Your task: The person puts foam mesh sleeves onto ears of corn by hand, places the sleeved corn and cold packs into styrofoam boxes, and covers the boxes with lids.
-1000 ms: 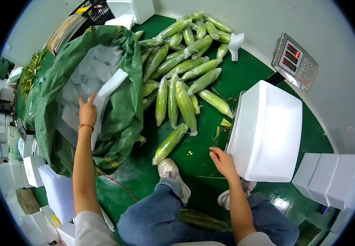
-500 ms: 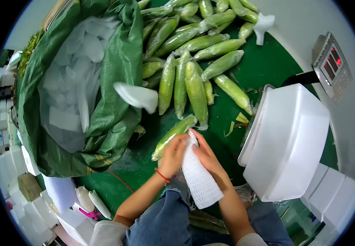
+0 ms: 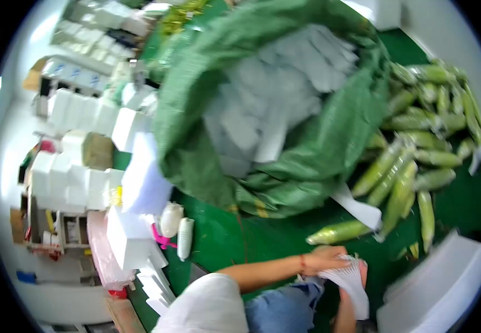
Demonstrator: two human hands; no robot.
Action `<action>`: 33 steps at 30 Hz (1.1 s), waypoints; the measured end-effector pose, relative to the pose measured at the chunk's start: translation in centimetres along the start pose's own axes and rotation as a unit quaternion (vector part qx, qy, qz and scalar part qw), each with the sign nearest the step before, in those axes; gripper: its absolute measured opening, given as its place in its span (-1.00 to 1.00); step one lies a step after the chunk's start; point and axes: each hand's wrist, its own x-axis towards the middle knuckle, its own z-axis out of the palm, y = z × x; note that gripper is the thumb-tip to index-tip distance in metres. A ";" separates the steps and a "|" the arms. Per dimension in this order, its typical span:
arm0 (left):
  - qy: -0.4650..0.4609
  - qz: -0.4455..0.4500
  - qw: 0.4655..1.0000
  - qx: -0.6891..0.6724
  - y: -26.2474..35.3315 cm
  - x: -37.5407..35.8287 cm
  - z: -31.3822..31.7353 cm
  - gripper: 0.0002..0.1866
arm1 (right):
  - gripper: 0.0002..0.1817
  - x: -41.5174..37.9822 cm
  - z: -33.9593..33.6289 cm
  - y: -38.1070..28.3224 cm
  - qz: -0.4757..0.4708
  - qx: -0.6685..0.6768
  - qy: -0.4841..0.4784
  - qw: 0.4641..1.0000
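Note:
A white foam net sleeve (image 3: 352, 284) is stretched between my two hands above my lap. My left hand (image 3: 325, 260), with a red string at the wrist, grips its upper edge. On the other side, my right hand (image 3: 363, 270) holds the sleeve's mouth, and the mesh covers part of its fingers. Just beyond my hands lies a green ear of corn in clear film (image 3: 336, 232). Another white foam piece (image 3: 357, 207) rests against the bag, partly over that ear's tip. More wrapped corn ears (image 3: 399, 191) are heaped to the right.
A big green woven sack (image 3: 196, 183) full of white foam sleeves stands ahead on the green surface (image 3: 213, 236). A white foam box (image 3: 435, 288) sits at right. To the left are white boxes (image 3: 129, 238), a pink tape dispenser (image 3: 164, 238) and white rolls (image 3: 171, 219).
My view has swung left, so the sack, corn and hands appear farther right. The foam net sleeve stays in my hands and its upper end is now pulled wider.

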 end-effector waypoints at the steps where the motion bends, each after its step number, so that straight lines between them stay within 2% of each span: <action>1: -0.123 -0.020 0.988 -0.091 -1.1 -0.4 -0.9 -0.68 | -0.48 0.2 -4.3 1.8 0.018 0.032 0.009 0.999; 2: -0.228 -0.072 0.966 -0.099 -1.8 -0.6 -0.7 -0.62 | -0.50 0.5 -8.6 3.5 0.036 0.064 0.019 0.997; 3: -0.229 -0.115 0.951 -0.172 -3.3 -1.1 -1.0 -0.55 | -0.52 0.8 -12.9 5.2 0.053 0.096 0.030 0.994; 4: -0.149 -0.103 0.969 -0.166 -1.3 -2.2 -1.9 -0.50 | -0.56 -0.4 0.4 0.7 -0.040 -0.111 0.009 0.993; 5: -0.048 -0.010 0.955 -0.293 2.0 -2.5 -1.8 -0.57 | -0.49 1.3 -2.0 1.2 -0.006 -0.135 0.005 0.991; 6: 0.126 -0.056 0.951 -0.278 0.4 -2.3 -4.5 -0.70 | -0.40 1.7 0.3 1.2 0.029 -0.138 0.116 0.983; 7: 0.216 -0.004 0.948 -0.234 0.7 -1.7 -5.6 -0.79 | -0.37 2.7 -0.8 2.0 -0.070 -0.398 0.055 0.913; 8: 0.236 0.030 0.971 0.005 -1.2 -1.2 -8.7 -0.85 | -0.36 4.0 -1.6 2.5 -0.042 -0.601 0.115 0.790; 9: 0.255 0.007 0.911 0.323 -0.3 -0.9 -9.4 -0.83 | -0.34 5.3 -0.9 3.2 -0.150 -0.689 0.105 0.701; 10: 0.205 -0.014 0.967 0.152 -1.8 0.3 -9.6 -0.75 | -0.32 6.5 1.0 3.6 -0.121 -0.699 0.155 0.687; 11: 0.147 -0.039 0.988 -0.023 -3.2 1.6 -9.8 -0.67 | -0.31 7.3 2.1 3.7 -0.089 -0.710 0.181 0.674; 12: 0.036 -0.058 0.993 0.092 -1.3 1.5 -9.0 -0.51 | -0.30 7.5 1.8 4.1 -0.096 -0.683 0.191 0.699; 13: 0.021 0.233 0.864 0.446 -1.2 1.4 -8.6 -0.50 | -0.29 7.6 2.0 3.8 -0.105 -0.654 0.200 0.722; 14: 0.036 0.143 0.965 0.217 -1.3 0.7 -8.0 -0.51 | -0.28 6.0 1.9 3.1 -0.202 -0.558 0.130 0.794; 15: 0.053 0.036 0.998 -0.030 1.6 -1.1 -5.6 -0.52 | -0.37 4.3 3.1 2.3 -0.141 -0.289 0.105 0.941; 16: 0.085 0.072 0.986 0.122 4.0 -2.2 -3.7 -0.54 | -0.41 2.4 5.1 1.3 -0.130 -0.228 0.111 0.959; 17: 0.125 0.165 0.960 0.188 4.8 -2.3 -2.1 -0.62 | -0.44 0.9 6.8 0.5 -0.122 -0.165 0.115 0.972; 18: 0.139 0.142 0.966 0.166 4.6 -1.9 -1.4 -0.70 | -0.57 0.2 7.4 0.2 -0.144 -0.192 0.128 0.962; 21: 0.165 0.113 0.973 0.116 1.8 1.0 -1.4 -0.88 | -0.68 1.5 2.5 0.7 -0.178 -0.347 0.243 0.888; 22: 0.174 0.108 0.974 0.101 1.0 2.2 -1.7 -0.92 | -0.77 2.4 1.6 1.2 -0.233 -0.337 0.283 0.867; 25: 0.183 0.101 0.977 0.037 -0.9 3.3 -2.5 -0.95 | -0.81 4.0 -1.4 2.8 -0.286 -0.381 0.318 0.820; 26: 0.192 0.094 0.975 0.060 -2.6 4.1 -3.4 -0.95 | -0.84 5.1 -3.5 3.6 -0.275 -0.391 0.324 0.816; 27: 0.206 0.117 0.961 0.143 -3.7 4.7 -3.8 -0.94 | -0.82 6.2 -4.8 3.9 -0.248 -0.381 0.337 0.824; 29: 0.225 0.176 0.908 0.307 -4.5 6.2 -4.5 -0.90 | -0.80 7.6 -5.7 4.0 -0.277 -0.333 0.319 0.843; 30: 0.204 0.191 0.903 0.328 -2.8 5.9 -3.9 -0.80 | -0.78 7.9 -5.1 3.7 -0.290 -0.253 0.305 0.871; 31: 0.154 0.163 0.946 0.235 -2.3 5.7 -3.7 -0.78 | -0.76 6.6 -2.9 2.8 -0.322 -0.233 0.269 0.877; 33: 0.044 0.091 0.994 0.040 -1.4 4.5 -3.3 -0.73 | -0.64 4.8 -4.0 1.6 -0.309 -0.358 0.147 0.869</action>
